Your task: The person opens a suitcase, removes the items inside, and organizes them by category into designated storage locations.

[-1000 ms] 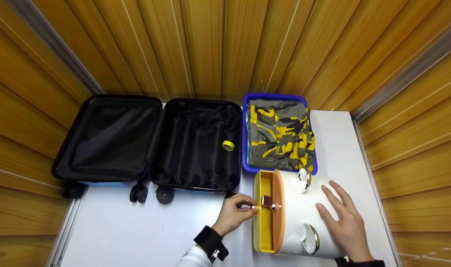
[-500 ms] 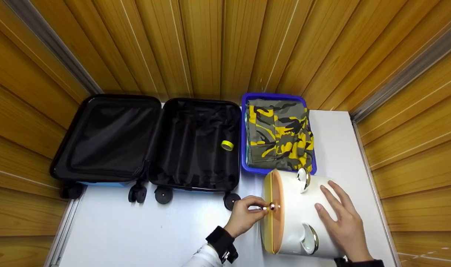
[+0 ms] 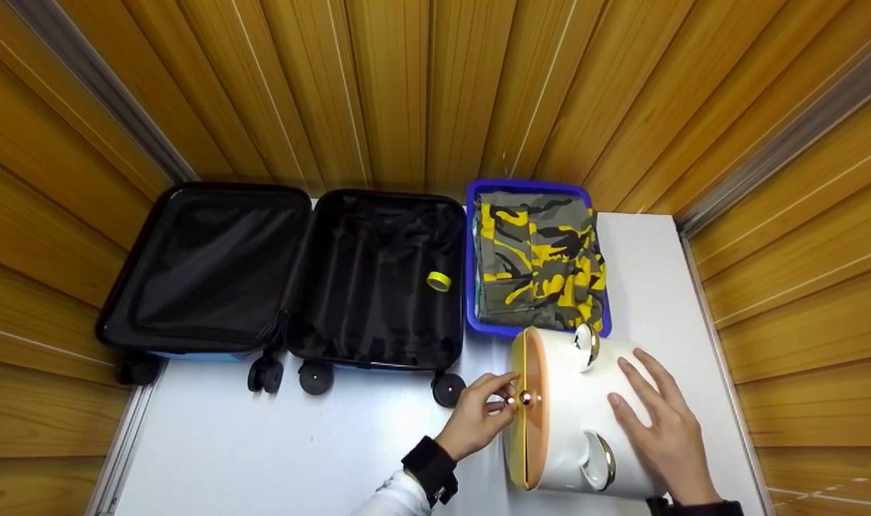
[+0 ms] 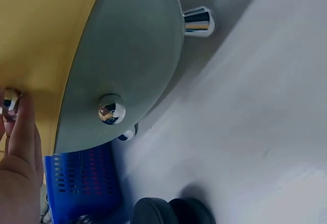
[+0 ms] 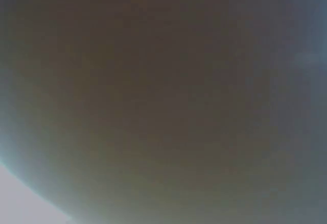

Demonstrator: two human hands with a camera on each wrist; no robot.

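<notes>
A small white drawer cabinet stands at the front right, with handle-like rings with gold edges on its top. Its yellow drawer is pushed in flush under an orange drawer. My left hand is at the yellow front, finger and thumb around its shiny round knob. Below that, the left wrist view shows a grey-green drawer front with its own metal knob. My right hand rests on the cabinet's white top, fingers spread. The right wrist view is dark and blurred.
An open black suitcase lies at the left, a yellow tape roll inside. Behind the cabinet sits a blue basket with folded camouflage clothing. Wood-patterned walls enclose the white table.
The yellow drawer, pulled out with a small dark red item inside, has slid right into the cabinet with my left hand on its knob. The right hand has stayed in place.
</notes>
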